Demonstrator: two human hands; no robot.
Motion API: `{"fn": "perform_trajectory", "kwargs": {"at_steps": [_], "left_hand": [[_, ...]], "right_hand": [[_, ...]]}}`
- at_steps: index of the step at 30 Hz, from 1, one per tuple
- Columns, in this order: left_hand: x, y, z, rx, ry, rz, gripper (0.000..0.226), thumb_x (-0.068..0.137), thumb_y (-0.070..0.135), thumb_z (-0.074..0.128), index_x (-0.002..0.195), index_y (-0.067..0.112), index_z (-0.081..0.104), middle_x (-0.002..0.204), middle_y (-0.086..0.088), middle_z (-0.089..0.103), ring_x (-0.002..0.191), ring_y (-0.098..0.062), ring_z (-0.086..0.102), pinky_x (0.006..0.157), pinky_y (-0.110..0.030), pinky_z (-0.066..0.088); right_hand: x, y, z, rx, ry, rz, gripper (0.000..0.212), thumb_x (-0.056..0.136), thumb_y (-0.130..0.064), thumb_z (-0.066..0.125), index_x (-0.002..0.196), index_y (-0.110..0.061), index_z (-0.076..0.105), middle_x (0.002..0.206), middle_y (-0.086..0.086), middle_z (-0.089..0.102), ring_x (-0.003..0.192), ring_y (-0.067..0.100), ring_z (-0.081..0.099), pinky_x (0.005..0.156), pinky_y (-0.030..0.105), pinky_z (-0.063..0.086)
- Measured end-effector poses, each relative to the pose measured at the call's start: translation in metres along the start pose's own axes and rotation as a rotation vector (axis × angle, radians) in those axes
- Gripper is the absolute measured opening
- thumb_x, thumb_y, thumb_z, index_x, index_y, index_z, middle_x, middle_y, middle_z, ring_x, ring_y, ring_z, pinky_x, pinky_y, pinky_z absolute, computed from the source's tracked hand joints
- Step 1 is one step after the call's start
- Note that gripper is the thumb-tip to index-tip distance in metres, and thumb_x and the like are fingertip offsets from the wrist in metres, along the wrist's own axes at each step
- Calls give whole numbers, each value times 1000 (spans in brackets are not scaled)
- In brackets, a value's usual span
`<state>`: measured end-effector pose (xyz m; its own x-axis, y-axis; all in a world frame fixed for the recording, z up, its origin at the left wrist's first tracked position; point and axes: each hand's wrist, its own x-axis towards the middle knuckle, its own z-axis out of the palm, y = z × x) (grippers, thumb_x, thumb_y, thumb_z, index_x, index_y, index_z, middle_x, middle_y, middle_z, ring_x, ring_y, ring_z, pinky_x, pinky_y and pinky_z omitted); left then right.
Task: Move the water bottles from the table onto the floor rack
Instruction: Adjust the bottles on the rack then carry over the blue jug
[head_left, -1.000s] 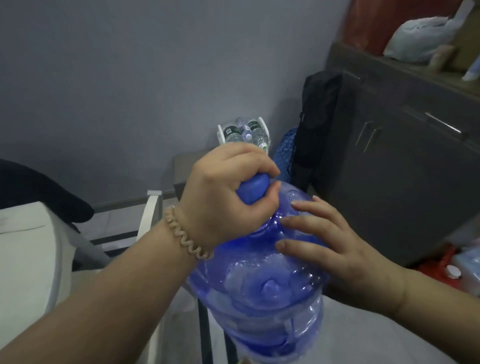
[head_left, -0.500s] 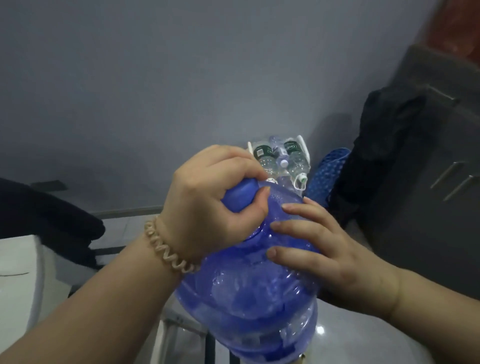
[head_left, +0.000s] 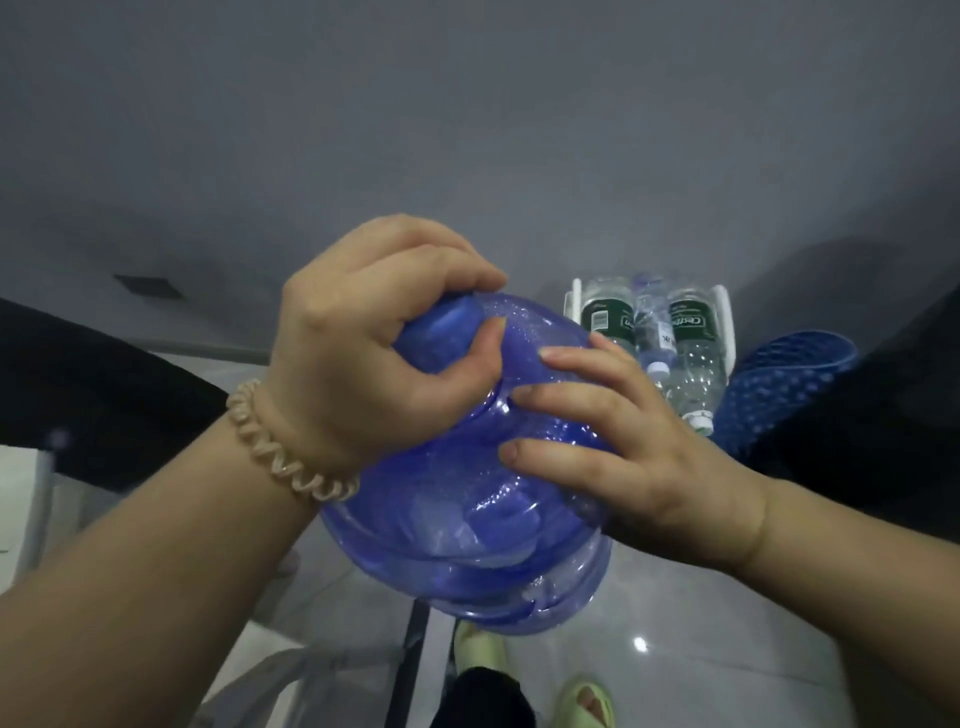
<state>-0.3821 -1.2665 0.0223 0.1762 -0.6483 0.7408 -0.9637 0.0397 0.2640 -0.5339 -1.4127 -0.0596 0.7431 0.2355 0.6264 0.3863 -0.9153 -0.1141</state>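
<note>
Atop the large translucent blue plastic water jug (head_left: 467, 519), the left grip (head_left: 384, 358) is curled tight round the jug's solid blue cap (head_left: 441, 332), thumb tucked under it; the right grip (head_left: 644, 457) lies spread on the jug's right shoulder, fingers (head_left: 566, 358) straight and pressing, not curled; a beige coiled hair tie (head_left: 291, 457) sits on the left wrist.

Over the last second neither hold has altered, but the view has swung; the white plastic floor rack (head_left: 726, 322) beyond the jug now shows larger and closer, and the dark cabinet that stood to the jug's right has left the view; the jug hangs in the air over the glossy pale floor (head_left: 701, 623), clear of any counter. I judge this the carry, with the set-down at the rack not yet begun.

Counted: one jug, held by both grips; three small clear plastic bottles (head_left: 691, 353) lying side by side in the rack beyond the jug, two with dark green labels and one between them; one blue dotted plastic object (head_left: 779, 384) to the jug's far right; two pale green slippers (head_left: 587, 701) below the jug.
</note>
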Motion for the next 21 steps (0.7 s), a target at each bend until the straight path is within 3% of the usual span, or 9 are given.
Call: {"fn": "perform_trajectory", "kwargs": {"at_steps": [4, 9, 15, 21], "left_hand": [[19, -61, 30, -13, 8, -54, 13, 73, 7, 72, 84, 1, 70, 85, -8, 66, 78, -19, 63, 75, -29, 50], [38, -152, 70, -58, -33, -34, 14, 72, 8, 72, 84, 1, 71, 85, -9, 67, 76, -21, 62, 74, -31, 50], [66, -237, 103, -80, -90, -39, 22, 77, 9, 71, 95, -2, 69, 86, -13, 66, 75, -24, 60, 74, -33, 50], [91, -299, 146, -44, -122, 3, 30, 78, 8, 71, 105, -6, 65, 85, -15, 65, 72, -29, 61, 72, -36, 50]], "right_hand": [[24, 58, 29, 5, -40, 9, 58, 74, -1, 76, 122, -22, 49, 121, 15, 59, 125, 36, 41, 99, 63, 34], [48, 123, 82, 12, -68, 66, 40, 88, -12, 61, 123, -24, 48, 130, 6, 44, 127, 34, 39, 99, 63, 34], [81, 195, 134, -5, -41, 98, 24, 99, -20, 46, 122, -24, 48, 128, 5, 43, 125, 34, 40, 100, 63, 34], [89, 271, 179, -14, 15, 90, 29, 95, -18, 54, 122, -25, 49, 129, 5, 43, 124, 35, 40, 102, 62, 32]]}}
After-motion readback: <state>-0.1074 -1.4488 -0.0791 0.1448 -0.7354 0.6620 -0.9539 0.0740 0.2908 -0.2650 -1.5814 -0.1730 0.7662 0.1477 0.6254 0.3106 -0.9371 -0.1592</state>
